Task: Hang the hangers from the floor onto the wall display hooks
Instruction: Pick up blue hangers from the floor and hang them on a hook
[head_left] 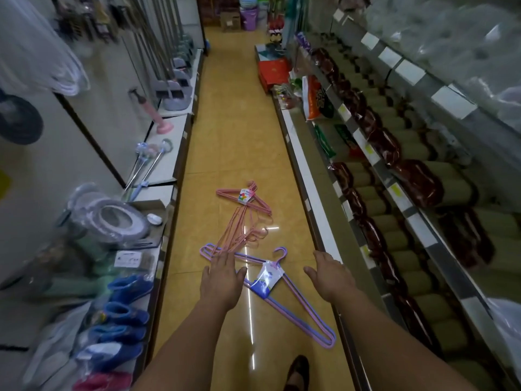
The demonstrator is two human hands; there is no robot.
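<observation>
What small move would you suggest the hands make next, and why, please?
Probably lower the left hand and grip the purple hanger bundle: both hands are open and hold nothing, and that bundle lies on the floor nearest, ahead of the pink hangers.

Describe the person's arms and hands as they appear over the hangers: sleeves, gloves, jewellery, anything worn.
Both forearms are bare as far as the frame shows, with no sleeve in view. The left hand and the right hand wear no gloves, and no watch, bracelet or ring shows on the wrists or the visible fingers. At the bottom edge, one foot wears a dark shoe.
</observation>
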